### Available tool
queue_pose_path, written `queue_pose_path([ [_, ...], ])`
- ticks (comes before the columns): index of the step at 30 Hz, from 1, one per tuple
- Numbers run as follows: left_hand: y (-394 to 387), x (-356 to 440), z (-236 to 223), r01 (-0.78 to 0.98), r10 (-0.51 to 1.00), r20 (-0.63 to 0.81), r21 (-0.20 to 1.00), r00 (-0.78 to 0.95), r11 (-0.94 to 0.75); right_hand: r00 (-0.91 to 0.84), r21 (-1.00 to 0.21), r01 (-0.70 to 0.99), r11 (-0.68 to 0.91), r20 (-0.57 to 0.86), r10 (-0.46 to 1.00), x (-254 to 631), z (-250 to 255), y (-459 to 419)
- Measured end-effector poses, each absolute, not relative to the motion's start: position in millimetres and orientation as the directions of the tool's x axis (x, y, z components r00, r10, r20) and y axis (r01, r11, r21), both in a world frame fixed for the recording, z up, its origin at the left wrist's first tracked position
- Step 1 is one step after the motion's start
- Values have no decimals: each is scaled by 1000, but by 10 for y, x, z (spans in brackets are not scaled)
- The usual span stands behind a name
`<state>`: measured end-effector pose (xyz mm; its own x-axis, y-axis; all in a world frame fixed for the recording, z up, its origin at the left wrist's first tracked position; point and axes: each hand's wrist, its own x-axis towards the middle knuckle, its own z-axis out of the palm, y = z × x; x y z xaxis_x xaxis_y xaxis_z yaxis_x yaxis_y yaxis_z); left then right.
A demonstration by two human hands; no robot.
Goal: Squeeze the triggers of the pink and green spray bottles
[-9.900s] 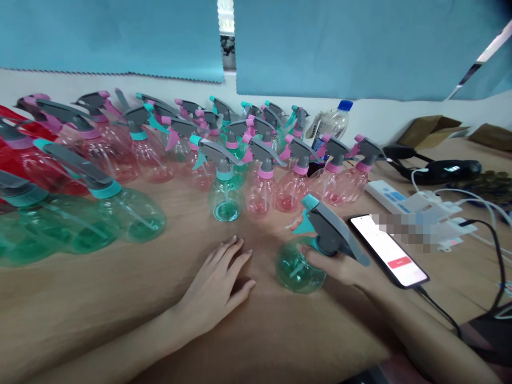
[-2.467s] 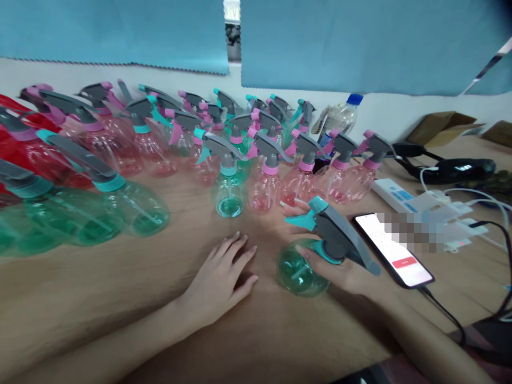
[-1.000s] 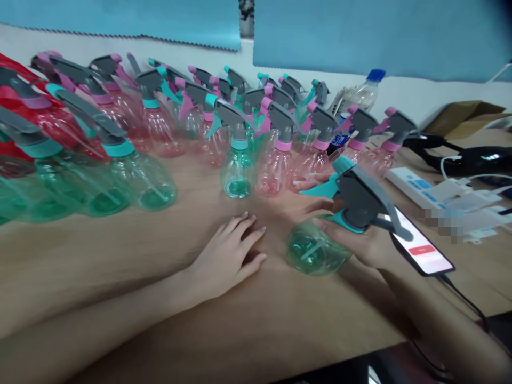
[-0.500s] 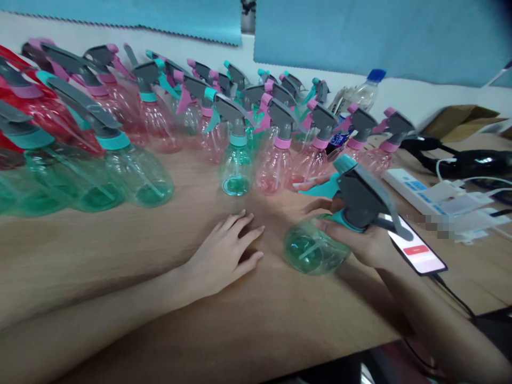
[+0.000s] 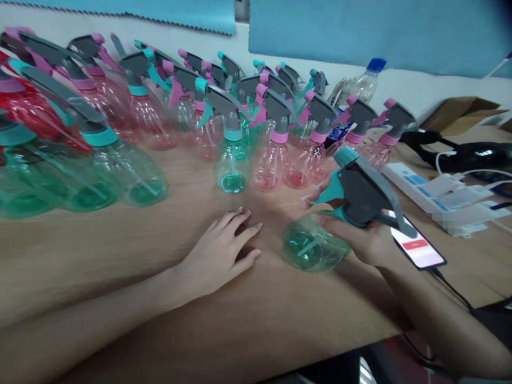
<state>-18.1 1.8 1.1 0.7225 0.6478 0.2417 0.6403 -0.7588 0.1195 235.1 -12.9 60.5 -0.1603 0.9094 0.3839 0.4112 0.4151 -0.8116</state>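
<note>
My right hand (image 5: 362, 240) is closed round the neck of a green spray bottle (image 5: 314, 248) with a grey and teal trigger head (image 5: 362, 194). The bottle is tilted, its base low over the wooden table (image 5: 160, 256). My left hand (image 5: 220, 256) lies flat on the table to the left of the bottle, fingers stretched out, holding nothing.
Several pink, red and green spray bottles (image 5: 276, 154) stand in rows across the back and left. A lit phone (image 5: 418, 248) lies on a cable at the right. Beyond it sit a white power strip (image 5: 428, 197), a clear water bottle (image 5: 358, 88) and cardboard boxes (image 5: 460, 112).
The view has tipped down and shifted. My right hand has raised and tilted the green spray bottle a little. My left hand stays flat on the table.
</note>
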Motion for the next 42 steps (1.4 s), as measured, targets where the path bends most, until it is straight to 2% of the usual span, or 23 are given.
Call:
queue_pose_path([
  [7, 27, -189, -26, 635, 641, 261, 120, 721, -763, -122, -830, 379, 410, 394, 911, 2260, 667, -111],
  [15, 21, -173, -3, 634, 640, 273, 122, 718, -764, -197, -826, 360, 433, 387, 901, 2256, 677, -67],
  [20, 9, -174, -1, 635, 646, 266, 135, 716, -760, -163, -829, 397, 394, 359, 919, 2284, 639, -94],
  [25, 4, -173, -7, 640, 649, 263, 134, 713, -757, -59, -860, 424, 283, 286, 957, 2308, 568, -117],
  [29, 1, -171, -10, 642, 654, 256, 140, 712, -754, -151, -842, 396, 367, 334, 930, 2301, 571, -87],
  [32, -2, -170, 0, 644, 661, 241, 156, 710, -749, -149, -831, 396, 389, 360, 921, 2292, 578, -74],
  [42, 10, -169, 6, 649, 664, 230, 146, 711, -746, -55, -836, 448, 316, 327, 943, 2252, 648, -110],
])
